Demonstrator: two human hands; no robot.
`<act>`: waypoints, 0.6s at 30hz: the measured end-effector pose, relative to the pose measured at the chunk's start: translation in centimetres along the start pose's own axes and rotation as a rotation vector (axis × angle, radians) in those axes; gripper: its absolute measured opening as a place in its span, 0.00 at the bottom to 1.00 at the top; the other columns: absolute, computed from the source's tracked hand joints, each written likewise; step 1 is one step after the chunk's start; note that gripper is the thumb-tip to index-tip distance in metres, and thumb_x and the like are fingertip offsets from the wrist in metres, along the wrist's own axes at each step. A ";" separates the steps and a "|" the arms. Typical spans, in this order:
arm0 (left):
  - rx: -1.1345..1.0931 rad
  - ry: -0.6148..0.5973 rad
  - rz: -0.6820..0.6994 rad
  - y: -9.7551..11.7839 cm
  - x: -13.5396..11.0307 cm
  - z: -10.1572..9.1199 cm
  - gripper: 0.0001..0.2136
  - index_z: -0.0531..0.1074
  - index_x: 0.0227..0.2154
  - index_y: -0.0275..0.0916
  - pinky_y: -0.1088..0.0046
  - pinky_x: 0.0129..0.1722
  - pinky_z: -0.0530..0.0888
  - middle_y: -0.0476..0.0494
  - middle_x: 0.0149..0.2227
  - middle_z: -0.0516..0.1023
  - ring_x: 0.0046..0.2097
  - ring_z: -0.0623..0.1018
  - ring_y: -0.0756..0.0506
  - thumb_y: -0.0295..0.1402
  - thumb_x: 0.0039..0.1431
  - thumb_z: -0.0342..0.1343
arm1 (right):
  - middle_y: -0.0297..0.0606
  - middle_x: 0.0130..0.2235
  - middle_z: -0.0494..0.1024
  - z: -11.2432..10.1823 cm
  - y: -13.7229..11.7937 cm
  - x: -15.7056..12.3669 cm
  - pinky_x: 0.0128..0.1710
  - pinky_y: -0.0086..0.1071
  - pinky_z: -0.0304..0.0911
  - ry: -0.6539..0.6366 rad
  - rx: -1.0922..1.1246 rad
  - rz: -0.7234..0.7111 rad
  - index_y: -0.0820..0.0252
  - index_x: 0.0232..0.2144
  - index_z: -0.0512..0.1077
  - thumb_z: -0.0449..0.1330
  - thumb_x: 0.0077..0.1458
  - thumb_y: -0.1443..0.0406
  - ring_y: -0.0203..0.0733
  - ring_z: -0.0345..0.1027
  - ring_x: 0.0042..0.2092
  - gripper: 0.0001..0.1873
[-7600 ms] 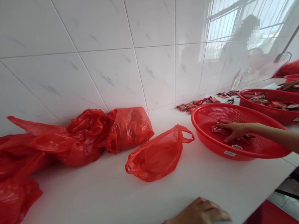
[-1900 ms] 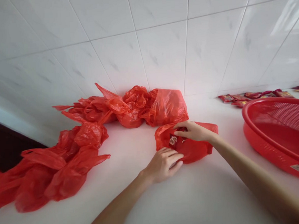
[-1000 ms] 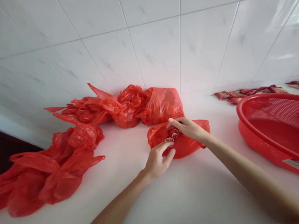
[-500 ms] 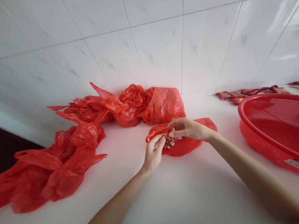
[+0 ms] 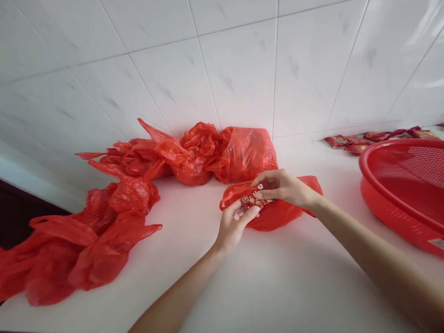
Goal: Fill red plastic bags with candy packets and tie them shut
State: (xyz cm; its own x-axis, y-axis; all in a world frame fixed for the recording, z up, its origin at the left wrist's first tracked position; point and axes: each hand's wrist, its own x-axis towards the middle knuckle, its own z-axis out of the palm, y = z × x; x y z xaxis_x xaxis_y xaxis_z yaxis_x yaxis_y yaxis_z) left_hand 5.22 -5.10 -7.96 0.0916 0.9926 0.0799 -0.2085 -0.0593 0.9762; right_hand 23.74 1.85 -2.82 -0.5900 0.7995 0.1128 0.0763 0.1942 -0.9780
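Observation:
A small red printed packet is held between my two hands, above a crumpled red plastic bag lying on the white counter. My right hand pinches the packet's far end between thumb and fingers. My left hand holds its near end, with the fingers curled around it. Both hands rest close over the bag, and part of the packet is hidden by my fingers.
Heaps of red plastic bags lie against the white tiled wall and along the counter's left side. A red mesh basket stands to the right, and several red packets lie by the wall behind it. The counter edge runs along the front.
The packet now shows flatter and more fully between my hands. My left hand has shifted slightly right, and its fingers lie more under the packet. The view has moved a little.

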 end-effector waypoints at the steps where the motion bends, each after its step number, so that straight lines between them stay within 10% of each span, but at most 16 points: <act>1: 0.011 -0.007 -0.002 0.1 -0.1 0.0 0.19 0.81 0.43 0.37 0.66 0.44 0.78 0.41 0.40 0.84 0.44 0.82 0.41 0.43 0.52 0.69 | 0.31 0.28 0.75 -0.1 0.0 -0.1 0.29 0.32 0.65 -0.037 -0.003 0.006 0.60 0.41 0.76 0.73 0.47 0.53 0.37 0.69 0.30 0.23; 6: 0.036 0.067 0.018 0.2 -0.2 -0.1 0.17 0.82 0.38 0.36 0.67 0.42 0.78 0.40 0.36 0.84 0.40 0.82 0.42 0.43 0.50 0.70 | 0.36 0.36 0.80 -0.9 -0.2 -0.4 0.43 0.38 0.71 -0.211 0.023 0.039 0.60 0.41 0.74 0.73 0.48 0.56 0.44 0.76 0.40 0.22; 18: 0.098 0.034 0.084 1.4 -1.3 0.1 0.16 0.81 0.38 0.36 0.68 0.44 0.77 0.41 0.38 0.84 0.41 0.81 0.43 0.42 0.53 0.69 | 0.34 0.35 0.81 -1.0 -0.1 -0.7 0.38 0.31 0.72 -0.279 0.246 0.057 0.61 0.40 0.74 0.75 0.44 0.65 0.36 0.76 0.36 0.21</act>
State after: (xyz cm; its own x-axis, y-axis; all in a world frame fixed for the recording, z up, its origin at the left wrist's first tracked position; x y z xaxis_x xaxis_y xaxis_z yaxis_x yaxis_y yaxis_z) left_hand 4.94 -6.49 -6.64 0.0444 0.9866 0.1570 -0.1175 -0.1509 0.9815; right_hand 24.95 1.86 -2.66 -0.7892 0.6130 0.0375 -0.0599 -0.0160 -0.9981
